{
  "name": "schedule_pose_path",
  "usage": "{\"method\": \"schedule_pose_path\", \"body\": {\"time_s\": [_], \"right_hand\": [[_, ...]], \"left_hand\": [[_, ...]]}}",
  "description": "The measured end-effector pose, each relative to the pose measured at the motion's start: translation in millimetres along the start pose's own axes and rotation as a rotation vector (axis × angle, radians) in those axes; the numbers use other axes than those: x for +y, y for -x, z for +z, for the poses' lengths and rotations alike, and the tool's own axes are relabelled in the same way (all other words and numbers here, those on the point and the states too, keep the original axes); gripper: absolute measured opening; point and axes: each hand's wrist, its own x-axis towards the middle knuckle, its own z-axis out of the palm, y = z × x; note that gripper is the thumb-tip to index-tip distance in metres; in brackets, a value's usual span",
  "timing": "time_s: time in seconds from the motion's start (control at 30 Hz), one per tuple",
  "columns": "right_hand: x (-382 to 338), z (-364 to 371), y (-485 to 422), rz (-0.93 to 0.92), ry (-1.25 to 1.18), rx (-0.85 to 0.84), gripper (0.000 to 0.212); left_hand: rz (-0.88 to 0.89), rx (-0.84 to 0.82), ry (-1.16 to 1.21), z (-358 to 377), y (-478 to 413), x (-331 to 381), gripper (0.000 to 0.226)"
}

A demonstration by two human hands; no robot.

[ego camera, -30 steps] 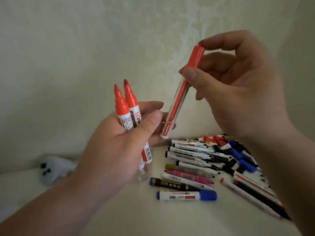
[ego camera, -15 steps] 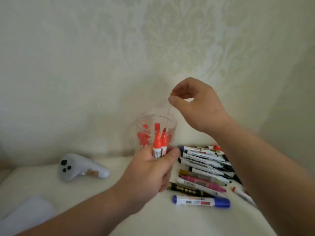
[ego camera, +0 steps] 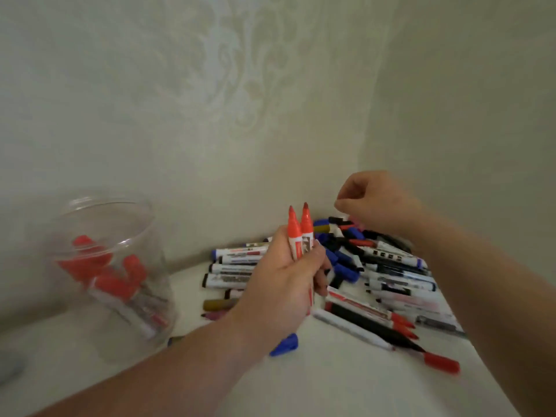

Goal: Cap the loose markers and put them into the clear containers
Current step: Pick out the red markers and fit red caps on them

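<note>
Right hand (ego camera: pixel 376 203) moved from clear jar (ego camera: pixel 126 335) to marker pile (ego camera: pixel 391 266), table's back corner, fingers curled, empty; left hand (ego camera: pixel 279 284) grips two uncapped red markers (ego camera: pixel 299 236).

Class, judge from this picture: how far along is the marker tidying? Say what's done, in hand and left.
Done: several red-capped markers lie in the clear plastic container. In hand: the left hand grips two uncapped red markers; the right hand hovers over loose caps. Left: the pile of mixed markers, some uncapped.

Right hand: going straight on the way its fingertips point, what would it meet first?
Likely the loose caps at the back of the marker pile, just below the right hand; depth is unclear.
</note>
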Motion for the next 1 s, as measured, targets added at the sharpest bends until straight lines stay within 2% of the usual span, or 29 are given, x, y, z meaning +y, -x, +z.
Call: {"method": "schedule_pose_path", "body": {"time_s": [0.1,0.27,0.4,0.63,0.73,0.83,0.93,1.0], "right_hand": [[42.6,-2.9,-10.6,0.052,0.108,-0.041,0.019],[78.7,5.2,-27.3,0.064,0.371,-0.196,0.010],[86.4,15.9,-35.8,0.044,0.433,-0.320,0.010],[84.1,28.7,-47.1,0.044,0.409,-0.371,0.014],[82.5,30.6,-55.4,0.059,0.352,-0.275,0.010],[83.9,34.2,-67.8,0.052,0.346,-0.162,0.019],[85.3,38.4,-75.9,0.045,0.395,-0.242,0.026],[86.6,40.8,-81.0,0.022,0.425,-0.316,0.023]], "left_hand": [[0.037,-0.080,-0.055,30.2,-2.0,-16.4,0.010],[-0.062,-0.308,-0.134,57.1,8.9,-36.6,0.015],[-0.067,-0.464,-0.290,54.3,6.4,-42.0,0.021],[-0.052,-0.436,-0.312,44.8,4.1,-43.6,0.017],[-0.068,-0.419,-0.275,44.0,4.6,-46.1,0.016],[-0.081,-0.404,-0.198,43.8,3.7,-46.6,0.017],[-0.094,-0.405,-0.150,43.0,3.5,-47.6,0.024],[-0.101,-0.402,-0.147,41.5,2.9,-49.6,0.022]]}}
